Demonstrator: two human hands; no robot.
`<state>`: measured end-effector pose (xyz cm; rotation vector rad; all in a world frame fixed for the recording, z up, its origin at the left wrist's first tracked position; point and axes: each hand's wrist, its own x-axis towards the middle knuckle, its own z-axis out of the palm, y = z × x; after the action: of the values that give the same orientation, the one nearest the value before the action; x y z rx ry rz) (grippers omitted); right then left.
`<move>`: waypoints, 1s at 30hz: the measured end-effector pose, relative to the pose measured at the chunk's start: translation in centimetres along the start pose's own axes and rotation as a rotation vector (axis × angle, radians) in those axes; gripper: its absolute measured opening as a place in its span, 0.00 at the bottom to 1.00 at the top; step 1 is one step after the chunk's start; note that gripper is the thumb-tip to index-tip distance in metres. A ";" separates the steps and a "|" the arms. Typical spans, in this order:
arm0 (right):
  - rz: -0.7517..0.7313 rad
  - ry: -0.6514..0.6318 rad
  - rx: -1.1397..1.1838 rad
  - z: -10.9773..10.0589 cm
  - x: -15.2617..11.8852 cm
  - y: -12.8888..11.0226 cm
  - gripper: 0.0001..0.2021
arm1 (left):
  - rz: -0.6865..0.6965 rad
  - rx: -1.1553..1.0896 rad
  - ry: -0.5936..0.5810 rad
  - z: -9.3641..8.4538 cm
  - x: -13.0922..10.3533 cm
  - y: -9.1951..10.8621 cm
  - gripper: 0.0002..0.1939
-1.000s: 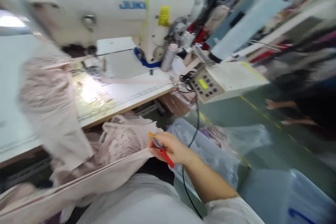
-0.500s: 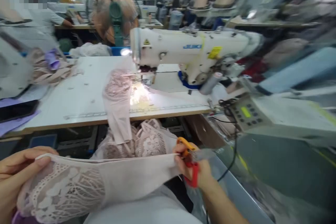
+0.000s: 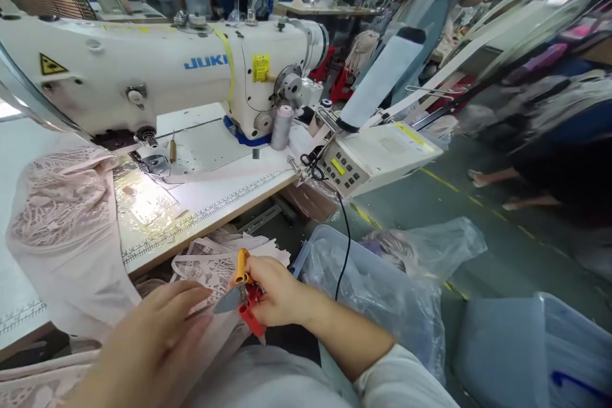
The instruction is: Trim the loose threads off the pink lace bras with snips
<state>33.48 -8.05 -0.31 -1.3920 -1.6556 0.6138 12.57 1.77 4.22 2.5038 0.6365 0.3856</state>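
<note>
My right hand (image 3: 275,290) is closed around scissors (image 3: 251,319) with orange and red handles, and their blade points left toward my other hand. Motion smears my left hand (image 3: 153,344), whose fingers are pinched on a pale pink bra (image 3: 215,347) close to the blade tip. Most of that bra is hidden under the hand and at the lower left. Another pale pink lace bra piece (image 3: 64,204) hangs over the table edge by the needle area of the sewing machine (image 3: 167,70). More lace bras (image 3: 210,264) lie below the table edge, behind the scissors.
On the white table (image 3: 224,188) stands a grey thread cone (image 3: 282,127). A control box (image 3: 377,156) sticks out at its right end, with a black cable (image 3: 347,242) hanging down. A plastic-lined bin (image 3: 363,274) stands at my right, and another bin (image 3: 502,344) beyond it. Someone's feet (image 3: 497,188) show on the floor.
The view has turned right and come nearer the machine. My left hand has moved from the bra's far left end to beside the scissors. My right hand still holds the scissors.
</note>
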 end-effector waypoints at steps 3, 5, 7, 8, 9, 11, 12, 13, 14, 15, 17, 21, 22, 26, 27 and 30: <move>-0.008 0.004 0.029 -0.1 0.7 0.2 0.14 | -0.018 -0.138 -0.199 1.3 2.8 1.2 0.08; -0.006 -0.006 0.035 -0.4 1.1 0.8 0.14 | -0.060 -0.213 -0.182 1.5 3.7 1.6 0.08; -0.024 -0.028 0.013 -0.9 1.3 1.7 0.14 | -0.074 -0.256 -0.124 1.4 3.9 1.5 0.07; -0.044 -0.035 -0.022 -1.2 1.4 2.3 0.15 | -0.063 -0.270 -0.084 1.2 3.8 1.4 0.07; -0.066 -0.042 -0.070 -1.5 1.5 2.8 0.17 | -0.047 -0.278 -0.050 1.0 3.8 1.3 0.06; -0.108 -0.065 -0.170 -2.0 1.6 4.0 0.19 | -0.025 -0.293 -0.009 0.7 3.7 1.2 0.07; -0.122 -0.081 -0.206 -2.1 1.6 4.4 0.19 | -0.025 -0.304 0.004 0.5 3.7 1.2 0.08; -0.135 -0.100 -0.224 -2.1 1.7 4.8 0.18 | -0.037 -0.314 0.018 0.4 3.7 1.1 0.09; -0.144 -0.121 -0.228 -2.1 1.8 5.1 0.17 | -0.056 -0.325 0.028 0.3 3.7 1.1 0.09; -0.149 -0.134 -0.227 -2.0 1.9 5.4 0.16 | -0.074 -0.339 0.036 0.2 3.8 1.0 0.09; -0.145 -0.155 -0.226 -1.7 2.0 5.6 0.16 | -0.097 -0.366 0.053 0.1 3.9 0.9 0.08; -0.106 -0.188 -0.239 -1.2 2.2 5.6 0.16 | -0.104 -0.380 0.059 0.1 4.0 0.4 0.08; -0.102 -0.191 -0.235 -1.1 2.2 5.5 0.16 | -0.099 -0.373 0.067 0.0 4.0 0.2 0.08; -0.081 -0.117 -0.208 -1.3 2.3 5.3 0.14 | -0.005 -0.277 0.079 0.1 3.4 -0.6 0.09; -0.080 -0.085 -0.204 -1.3 2.3 5.2 0.13 | 0.043 -0.227 0.079 0.1 3.1 -0.8 0.12; -0.119 -0.018 -0.222 -1.5 2.3 5.1 0.10 | 0.168 -0.098 0.091 0.1 2.3 -1.2 0.18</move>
<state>37.39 -4.74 -2.96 -1.4335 -1.8506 0.3841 14.13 3.80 3.75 2.4637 0.4315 0.5813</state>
